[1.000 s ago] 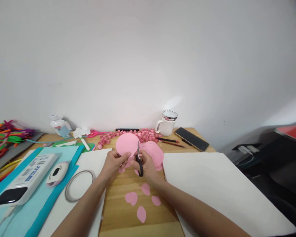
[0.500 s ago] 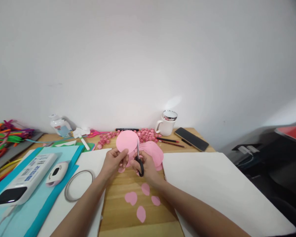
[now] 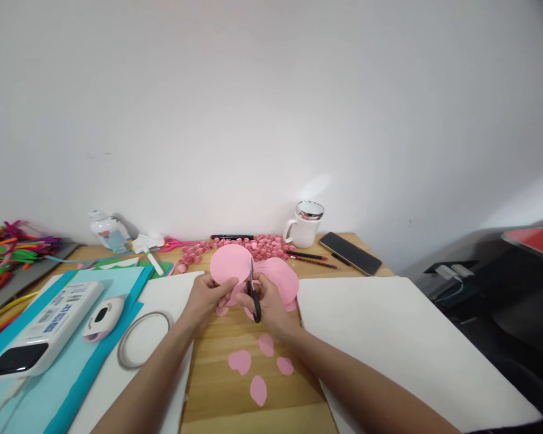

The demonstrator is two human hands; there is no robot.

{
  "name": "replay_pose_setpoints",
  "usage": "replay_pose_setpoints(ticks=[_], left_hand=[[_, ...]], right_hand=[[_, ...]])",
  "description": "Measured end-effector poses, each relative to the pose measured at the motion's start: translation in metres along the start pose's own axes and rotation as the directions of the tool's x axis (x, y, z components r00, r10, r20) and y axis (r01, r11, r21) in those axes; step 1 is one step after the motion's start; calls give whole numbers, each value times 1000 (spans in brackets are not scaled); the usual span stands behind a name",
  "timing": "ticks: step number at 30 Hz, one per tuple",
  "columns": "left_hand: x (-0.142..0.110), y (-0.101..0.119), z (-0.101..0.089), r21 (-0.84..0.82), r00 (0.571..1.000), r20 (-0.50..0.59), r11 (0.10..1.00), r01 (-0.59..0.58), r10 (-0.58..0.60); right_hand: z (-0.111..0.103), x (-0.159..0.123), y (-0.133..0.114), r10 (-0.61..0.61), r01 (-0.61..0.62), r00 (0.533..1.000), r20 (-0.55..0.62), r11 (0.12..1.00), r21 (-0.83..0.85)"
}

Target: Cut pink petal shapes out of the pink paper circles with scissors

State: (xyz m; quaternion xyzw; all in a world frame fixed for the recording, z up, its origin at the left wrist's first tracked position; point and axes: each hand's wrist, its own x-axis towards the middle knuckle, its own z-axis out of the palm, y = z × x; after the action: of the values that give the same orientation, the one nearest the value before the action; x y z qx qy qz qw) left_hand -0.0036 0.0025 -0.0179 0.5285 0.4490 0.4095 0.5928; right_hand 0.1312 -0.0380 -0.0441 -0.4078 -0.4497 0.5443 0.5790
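My left hand (image 3: 206, 298) pinches the lower edge of a round pink paper disc (image 3: 230, 263) and holds it upright over the wooden table (image 3: 217, 386). My right hand (image 3: 268, 304) grips black-handled scissors (image 3: 253, 294), whose blades point up along the disc's right edge. More pink paper circles (image 3: 283, 278) lie just behind my right hand. Several small pink petal-shaped cut-outs (image 3: 241, 361) lie on the wood in front of my hands.
A white sheet (image 3: 389, 337) lies right, light blue and white sheets (image 3: 95, 343) left with a power bank (image 3: 40, 328), a small white device (image 3: 103, 316) and a wire ring (image 3: 142, 339). At the back stand a mug (image 3: 306, 225), phone (image 3: 350, 253), pencils (image 3: 312, 259), pink paper roses (image 3: 262, 246), a glue bottle (image 3: 106, 231) and pipe cleaners (image 3: 9, 247).
The pink disc has turned and shifted slightly in my left hand while the scissors worked along its edge. Both hands stay in the same place.
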Motion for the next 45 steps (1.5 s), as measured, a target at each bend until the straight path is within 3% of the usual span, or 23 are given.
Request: replay_pose_setpoints(ticks=[9,17,25,33,45], left_hand=[[0,1,0,30,1000,-13,999,-14,14],[0,2,1,0,1000,-27,1000,-12,12],[1,0,0,-118,997,59,992,-34,41],[2,-3,-1,-45,999,-38,999,-7,5],[2,0,-1,-9,1000,-29,1000,-7,7]], right_hand=[[-1,-1,6,-25,25,1000,-13,1000,-3],[-4,1,12,30,-30,1000,4,999,26],[-2,-2,7,40,-40,999,0,999,-4],[0,-2,9,37,-37,999,31,999,-9],[-2,0,1,7,-7,1000,13,1000,-29]])
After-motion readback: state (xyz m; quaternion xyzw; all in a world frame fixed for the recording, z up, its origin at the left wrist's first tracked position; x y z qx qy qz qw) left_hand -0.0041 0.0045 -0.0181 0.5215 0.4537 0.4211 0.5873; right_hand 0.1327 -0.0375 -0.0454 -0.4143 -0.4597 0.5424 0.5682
